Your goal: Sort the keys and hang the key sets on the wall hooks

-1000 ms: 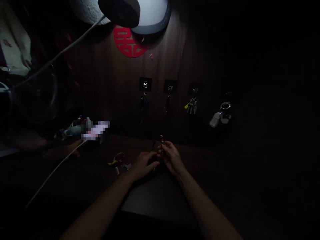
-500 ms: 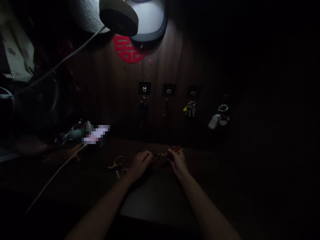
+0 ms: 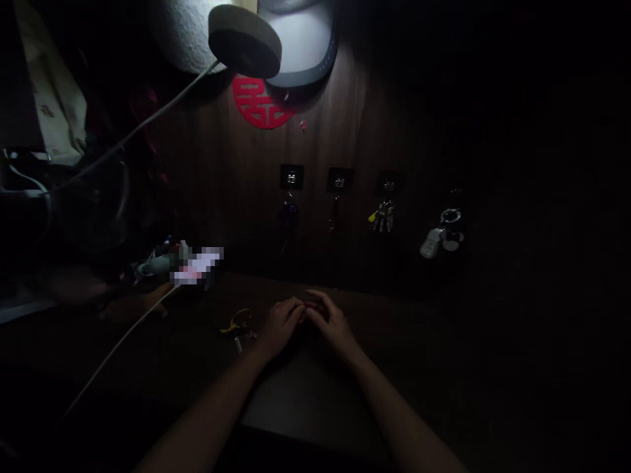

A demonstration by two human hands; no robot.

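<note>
In the dim light over the dark tabletop (image 3: 290,407), my left hand (image 3: 280,325) and my right hand (image 3: 336,328) meet. Between their fingertips shows a sliver of a thin cord (image 3: 309,305), reddish here and braided in several colours in the earlier frame. My left fingers are closed around one part of it. My right thumb and fingers pinch close by, the index finger reaching over the top. Most of the cord is hidden. Left of my left hand lies a small bundle (image 3: 239,323) with a yellow strap and a metallic piece.
Keys (image 3: 384,215) and other items hang from hooks on the wooden back panel. At the left, a phone-like bright object (image 3: 200,264) leans, a white cable (image 3: 118,345) running from it. Above hang a round lamp-like disc (image 3: 245,43) and a red paper-cut (image 3: 263,105).
My right hand has moved left to meet the left hand, and the stretch of cord between them is now covered. The whole view has shifted slightly.
</note>
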